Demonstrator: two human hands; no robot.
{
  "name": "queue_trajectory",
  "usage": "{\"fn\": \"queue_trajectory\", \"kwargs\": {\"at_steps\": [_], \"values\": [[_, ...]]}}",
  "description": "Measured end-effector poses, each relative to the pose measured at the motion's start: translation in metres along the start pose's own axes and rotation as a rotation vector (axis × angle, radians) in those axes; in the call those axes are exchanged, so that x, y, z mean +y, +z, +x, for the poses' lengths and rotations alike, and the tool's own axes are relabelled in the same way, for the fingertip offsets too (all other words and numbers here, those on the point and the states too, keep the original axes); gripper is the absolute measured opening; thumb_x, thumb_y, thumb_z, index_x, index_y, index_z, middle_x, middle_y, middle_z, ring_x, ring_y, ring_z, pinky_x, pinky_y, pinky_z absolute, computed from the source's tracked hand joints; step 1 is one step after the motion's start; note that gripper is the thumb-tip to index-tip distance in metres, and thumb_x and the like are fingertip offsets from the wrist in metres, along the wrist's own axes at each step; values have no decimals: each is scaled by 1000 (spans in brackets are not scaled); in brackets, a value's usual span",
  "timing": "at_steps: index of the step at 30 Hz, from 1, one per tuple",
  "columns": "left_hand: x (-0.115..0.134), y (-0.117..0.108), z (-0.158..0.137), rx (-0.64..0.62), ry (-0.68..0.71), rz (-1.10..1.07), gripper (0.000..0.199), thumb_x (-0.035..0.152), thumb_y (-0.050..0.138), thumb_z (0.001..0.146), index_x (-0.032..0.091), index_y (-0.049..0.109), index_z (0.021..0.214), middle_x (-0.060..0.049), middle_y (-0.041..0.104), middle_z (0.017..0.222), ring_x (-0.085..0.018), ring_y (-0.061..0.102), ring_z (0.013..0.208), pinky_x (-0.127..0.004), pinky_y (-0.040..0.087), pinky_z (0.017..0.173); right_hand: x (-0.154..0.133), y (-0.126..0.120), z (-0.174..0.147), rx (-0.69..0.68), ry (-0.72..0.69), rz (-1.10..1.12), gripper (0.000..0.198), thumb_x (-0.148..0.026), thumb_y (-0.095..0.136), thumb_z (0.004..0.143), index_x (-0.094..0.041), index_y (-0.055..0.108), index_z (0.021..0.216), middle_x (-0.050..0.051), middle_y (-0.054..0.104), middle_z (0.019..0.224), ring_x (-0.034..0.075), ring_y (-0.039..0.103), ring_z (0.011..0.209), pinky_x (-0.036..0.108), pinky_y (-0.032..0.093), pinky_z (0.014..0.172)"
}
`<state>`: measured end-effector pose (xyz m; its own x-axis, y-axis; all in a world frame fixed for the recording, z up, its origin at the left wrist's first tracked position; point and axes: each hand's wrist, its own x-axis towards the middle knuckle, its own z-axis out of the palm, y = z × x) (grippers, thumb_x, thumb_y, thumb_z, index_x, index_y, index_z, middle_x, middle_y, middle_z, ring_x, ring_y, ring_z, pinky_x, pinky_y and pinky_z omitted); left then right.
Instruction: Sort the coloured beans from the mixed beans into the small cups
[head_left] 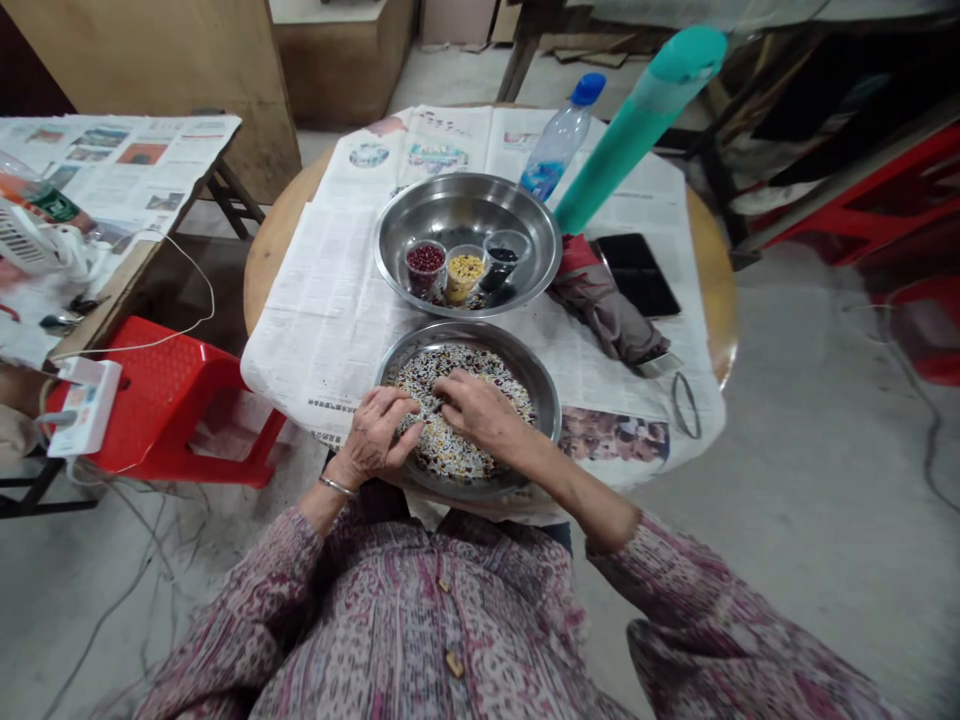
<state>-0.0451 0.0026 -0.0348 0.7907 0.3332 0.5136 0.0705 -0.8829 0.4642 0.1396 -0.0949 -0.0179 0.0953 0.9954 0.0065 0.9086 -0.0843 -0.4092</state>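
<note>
A steel basin [551, 385] holds a mix of white grains [442, 445] with red, yellow and black beans. My left hand [379, 432] lies over its left rim, the thumb apart from the fingers and their tips close to the grains. Over the middle of the mix is my right hand [484, 410], fingers curled down and drawn together; what they pinch is too small to name. Behind stands a larger steel basin [465, 190] with three clear cups: red beans [425, 258], yellow bits [465, 268] and black beans [502, 256].
Newspaper [307, 290] covers the round table. Right of the basins are a blue-capped bottle [559, 140], a tall green cylinder [637, 135], a folded umbrella [607, 310] and a dark tablet [639, 272]. A red stool [180, 400] with a power strip [90, 405] stands left.
</note>
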Motion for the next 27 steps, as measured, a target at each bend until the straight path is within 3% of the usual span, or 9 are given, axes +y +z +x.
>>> {"fn": "queue_trajectory", "kwargs": {"at_steps": [5, 10, 15, 19, 22, 27], "values": [[1, -1, 1, 25, 39, 16, 14, 27, 52, 96, 18, 61, 101, -8, 66, 99, -22, 63, 100, -40, 49, 93, -16, -5, -25, -143, -137, 93, 23, -5, 49, 87, -19, 66, 96, 5, 63, 92, 16, 57, 85, 28, 44, 77], [2, -1, 2, 26, 46, -8, 12, 26, 53, 96, 18, 61, 98, -7, 67, 98, -21, 62, 98, -39, 48, 94, -19, -10, -48, -229, -211, -71, 17, -11, 52, 92, -19, 67, 97, 7, 65, 95, 19, 57, 90, 29, 44, 72], [1, 0, 2, 31, 57, -11, 12, 25, 53, 96, 17, 62, 98, -7, 66, 97, -21, 62, 97, -38, 47, 94, 7, -21, -39, -51, 35, -252, 19, -15, 49, 95, -19, 67, 101, 11, 65, 105, 25, 56, 102, 33, 47, 78], [1, 0, 3, 40, 62, -4, 12, 24, 53, 95, 17, 62, 97, -7, 66, 96, -21, 62, 97, -37, 48, 94, 22, -18, -32, 92, 235, -243, 35, -33, 58, 93, -15, 60, 123, 16, 62, 114, 30, 56, 104, 39, 48, 83], [1, -1, 3, 32, 54, 4, 13, 25, 52, 96, 17, 62, 97, -7, 66, 97, -21, 62, 97, -37, 48, 94, 20, -6, -26, 101, 225, -80, 36, -29, 58, 91, -16, 58, 124, 15, 61, 114, 28, 59, 102, 39, 49, 86], [1, 0, 1, 27, 40, -5, 14, 25, 52, 95, 17, 61, 102, -8, 66, 101, -21, 61, 100, -38, 47, 96, -2, 10, -13, 105, 59, 236, 24, -6, 50, 83, -18, 65, 99, 8, 66, 97, 21, 61, 93, 34, 47, 89]]}}
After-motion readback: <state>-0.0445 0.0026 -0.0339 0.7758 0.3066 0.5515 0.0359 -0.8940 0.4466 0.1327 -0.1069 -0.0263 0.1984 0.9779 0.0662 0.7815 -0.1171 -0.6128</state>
